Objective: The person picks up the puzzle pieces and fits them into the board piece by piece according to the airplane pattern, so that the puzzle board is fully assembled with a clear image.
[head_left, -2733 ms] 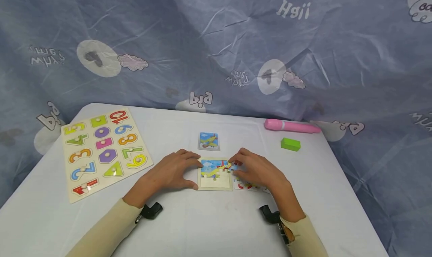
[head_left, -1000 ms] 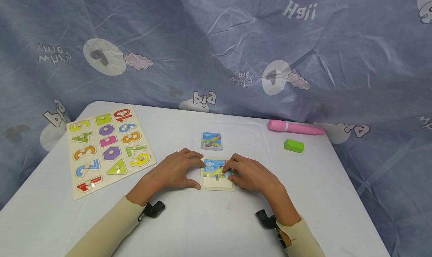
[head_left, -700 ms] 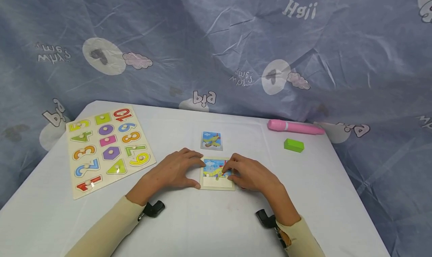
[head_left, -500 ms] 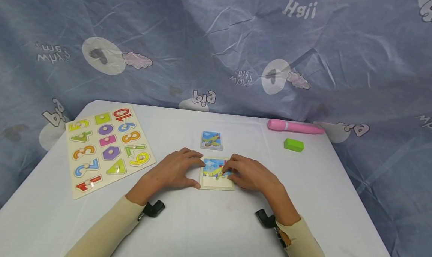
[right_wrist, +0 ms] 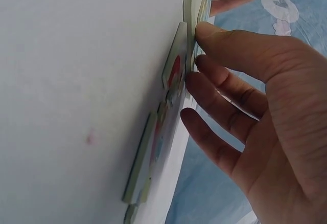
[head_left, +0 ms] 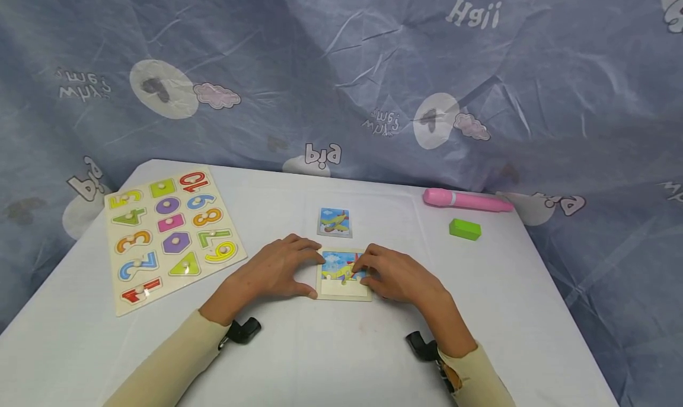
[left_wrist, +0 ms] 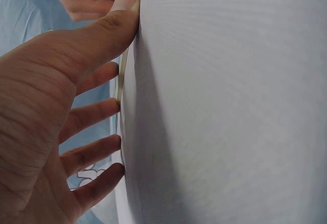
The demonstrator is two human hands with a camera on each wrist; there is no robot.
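A small wooden jigsaw board (head_left: 344,289) lies in the middle of the table. Its far part shows a yellow plane on blue sky, while a bare cream strip runs along the near part. Fingers spread, my left hand (head_left: 272,270) steadies the board's left side, thumb at the near corner. My right hand (head_left: 402,276) reaches over the right side, thumb and index finger pinching a puzzle piece (head_left: 359,273) down in the picture; the fingers partly cover it. In the right wrist view, several loose puzzle pieces (right_wrist: 140,157) lie beside the board, hidden under the hand from above.
Just beyond the board lies a plane picture card (head_left: 335,223). A wooden number and shape board (head_left: 173,235) covers the table's left side. Toward the back right are a green block (head_left: 465,229) and a thick pink marker-shaped thing (head_left: 469,201). A patterned blue-grey cloth (head_left: 341,69) hangs behind.
My right hand has moved left from the board's right edge, bringing the puzzle piece into the picture. Over the last second both hands have stayed almost still.
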